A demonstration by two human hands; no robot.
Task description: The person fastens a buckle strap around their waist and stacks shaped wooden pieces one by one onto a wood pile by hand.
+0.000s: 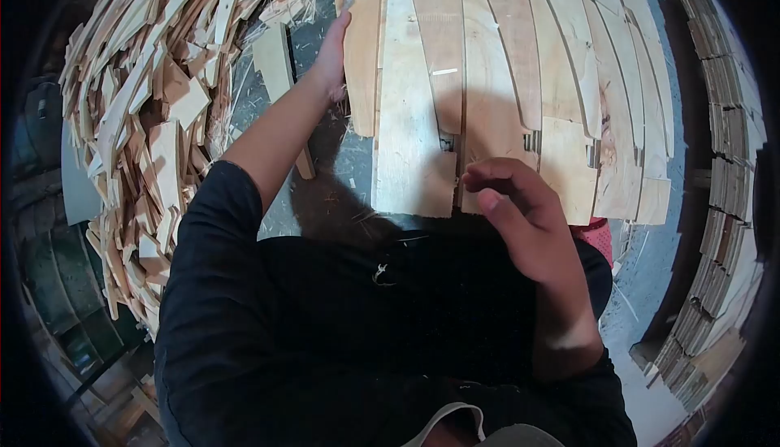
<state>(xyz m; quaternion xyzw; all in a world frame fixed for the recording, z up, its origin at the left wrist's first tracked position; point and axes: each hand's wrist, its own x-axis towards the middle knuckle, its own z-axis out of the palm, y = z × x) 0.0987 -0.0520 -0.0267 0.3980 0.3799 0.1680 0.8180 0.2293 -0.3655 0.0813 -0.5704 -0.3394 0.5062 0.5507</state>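
Observation:
Wooden boards (406, 106) with tapered, curved outlines lie side by side in a row in front of me. My left hand (329, 57) is at the row's left side, stretched along the outer edge of the leftmost board (361, 57). Its palm side faces that edge, and the fingers look extended, though they are partly hidden. Something pale shows at a fingertip. Nearer my body, my right hand (524, 211) hovers by the near ends of the boards. Its fingers are curved, the thumb is apart from them, and nothing is visible between them.
A large heap of wood offcuts (171, 98) rises on the left. Between it and the row, a tapered wood piece (276, 61) lies on a grey surface (357, 171) strewn with splinters. Stacked boards (723, 203) line the far right. Something red (597, 236) shows beside my right wrist.

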